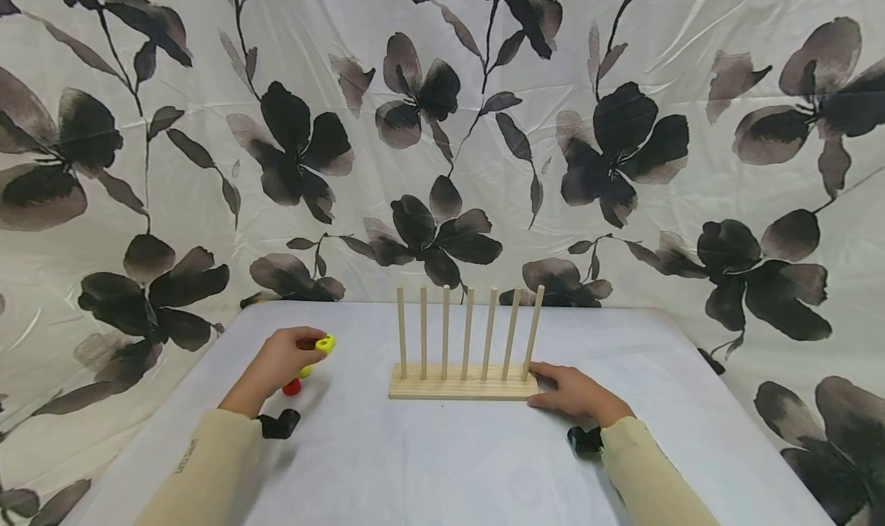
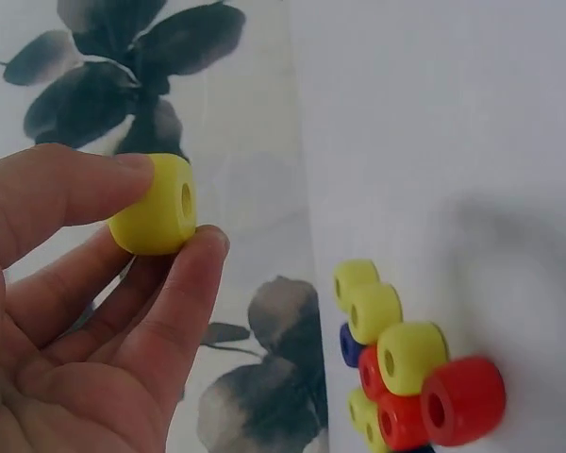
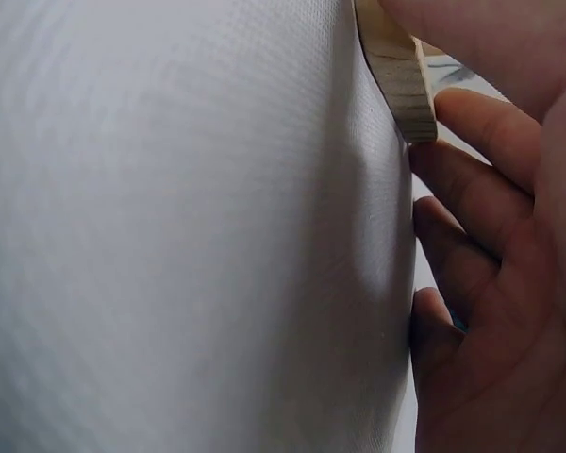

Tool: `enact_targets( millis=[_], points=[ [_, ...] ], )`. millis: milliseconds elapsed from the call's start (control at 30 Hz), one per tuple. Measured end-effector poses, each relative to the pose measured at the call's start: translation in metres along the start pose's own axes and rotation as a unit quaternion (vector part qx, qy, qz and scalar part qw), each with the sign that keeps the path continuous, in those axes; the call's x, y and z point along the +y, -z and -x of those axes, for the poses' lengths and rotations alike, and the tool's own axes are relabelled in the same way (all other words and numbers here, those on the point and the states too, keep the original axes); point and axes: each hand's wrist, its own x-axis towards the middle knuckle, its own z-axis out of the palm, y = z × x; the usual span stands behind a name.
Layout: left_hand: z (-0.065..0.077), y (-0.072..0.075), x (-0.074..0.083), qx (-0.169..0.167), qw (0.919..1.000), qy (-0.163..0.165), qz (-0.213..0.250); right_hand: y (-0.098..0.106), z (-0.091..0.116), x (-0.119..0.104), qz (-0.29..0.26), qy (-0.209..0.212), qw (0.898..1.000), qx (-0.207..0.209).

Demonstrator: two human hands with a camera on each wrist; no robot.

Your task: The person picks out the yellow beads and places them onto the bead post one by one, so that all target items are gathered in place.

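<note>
Wears cream sleeves (image 1: 214,468), with dark lettering (image 1: 187,456) at the frame's lower left, and black wrist cameras (image 1: 280,425).

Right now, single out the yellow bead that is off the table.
It is the yellow bead pinched by the left hand; the other yellow beads rest on the table, grouped with red beads.

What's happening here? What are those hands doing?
A person's left hand pinches a yellow bead with its fingers, up off the white tabletop. More yellow, red and dark blue beads sit bunched together on the tabletop. The right hand holds the end of a wooden peg rack. Its seven upright pegs have no beads on them.
</note>
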Motion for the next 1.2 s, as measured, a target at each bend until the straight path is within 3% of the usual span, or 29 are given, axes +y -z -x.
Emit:
enact_targets(
  millis=[333,533,1200],
  points=[
    [-0.002,-0.001,0.015,-0.007,0.9996,-0.012,0.023,-0.003,0.000,0.003,-0.018,0.007,1.000,-0.002],
    [0.000,-0.002,0.027,-0.010,0.9989,-0.036,0.027,-0.002,0.001,0.002,-0.039,0.010,0.999,-0.001],
    [0.007,-0.003,0.075,-0.050,0.9921,-0.094,0.066,-0.002,-0.001,0.004,-0.030,0.001,1.000,-0.009]
  ],
)
